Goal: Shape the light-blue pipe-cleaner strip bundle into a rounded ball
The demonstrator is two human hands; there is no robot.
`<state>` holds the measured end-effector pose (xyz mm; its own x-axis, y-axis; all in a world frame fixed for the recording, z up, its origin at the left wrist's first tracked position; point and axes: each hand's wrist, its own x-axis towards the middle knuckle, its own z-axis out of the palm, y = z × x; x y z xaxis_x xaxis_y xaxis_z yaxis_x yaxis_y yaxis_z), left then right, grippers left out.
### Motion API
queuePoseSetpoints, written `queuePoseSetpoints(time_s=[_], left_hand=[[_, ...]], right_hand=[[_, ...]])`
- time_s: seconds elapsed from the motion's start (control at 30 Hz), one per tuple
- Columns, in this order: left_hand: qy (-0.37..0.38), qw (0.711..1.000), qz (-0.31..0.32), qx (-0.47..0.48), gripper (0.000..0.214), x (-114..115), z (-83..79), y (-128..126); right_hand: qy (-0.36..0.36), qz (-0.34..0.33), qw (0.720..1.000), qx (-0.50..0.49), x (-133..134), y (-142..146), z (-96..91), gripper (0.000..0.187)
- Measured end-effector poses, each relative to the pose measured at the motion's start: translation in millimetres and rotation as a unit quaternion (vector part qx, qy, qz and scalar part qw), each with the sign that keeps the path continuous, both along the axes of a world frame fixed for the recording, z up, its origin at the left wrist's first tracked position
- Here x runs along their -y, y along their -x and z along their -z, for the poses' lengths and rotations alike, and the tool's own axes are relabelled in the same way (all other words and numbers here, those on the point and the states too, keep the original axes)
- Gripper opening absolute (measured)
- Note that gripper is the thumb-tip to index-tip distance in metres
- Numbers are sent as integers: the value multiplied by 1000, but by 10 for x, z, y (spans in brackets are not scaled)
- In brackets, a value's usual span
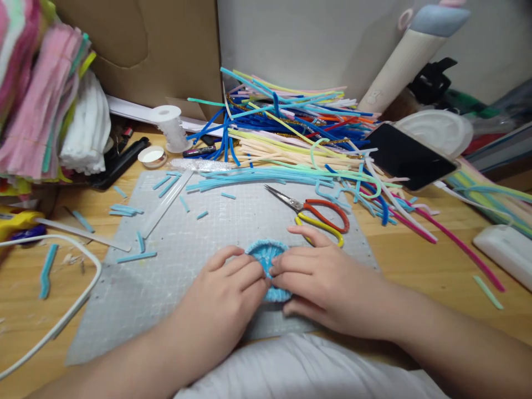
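Observation:
A small round light-blue pipe-cleaner piece (266, 254) lies on the grey cutting mat (174, 260) near the table's front edge. My left hand (224, 296) presses on its left side with the fingers curled together. My right hand (316, 277) covers its right side, fingertips pinched against the piece. The fingertips of both hands meet at its middle, and its lower half is hidden under them.
Scissors (316, 213) with red and yellow handles lie just beyond my right hand. A heap of coloured pipe cleaners (291, 127) fills the back. Cut blue bits (127, 209), a thread spool (170, 127), a black phone (409, 155), a white cable (62, 310) and a yellow glue gun (16, 221) lie around.

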<state>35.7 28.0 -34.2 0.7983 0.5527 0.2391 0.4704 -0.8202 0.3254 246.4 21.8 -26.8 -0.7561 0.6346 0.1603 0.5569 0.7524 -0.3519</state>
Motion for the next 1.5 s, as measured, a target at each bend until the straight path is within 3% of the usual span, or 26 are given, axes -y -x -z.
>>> queuePoseSetpoints(time_s=[0.1,0.23,0.4,0.67,0.8,0.97,1.13,1.33,1.5], left_hand=[[-23,999,-16,-24,20,38,-1,-33],[-12,1000,26,-12,20,-27,-2,30],[-31,998,53,-12,30,-86,0,112],[-13,999,27,-19,36,-37,-8,25],[-12,999,27,-17,34,-53,3,40],[22,998,56,-6,17,-85,-34,107],[-18,998,56,5,23,-48,-76,98],[-36,999,23,18,17,-22,-39,78],[-13,999,46,23,20,-55,19,107]], right_hand=[[-25,-4,1000,6,12,-9,29,21],[-43,-37,998,-3,-44,-46,39,28],[-52,-21,998,-2,-15,-25,29,22],[-62,-12,998,6,67,72,54,26],[-59,-26,998,13,17,61,31,27],[-30,-58,998,-3,-81,-86,15,24],[-17,-19,1000,-6,-39,-74,-7,13],[-62,-8,998,3,46,32,48,22],[-56,-5,998,-4,22,3,51,23]])
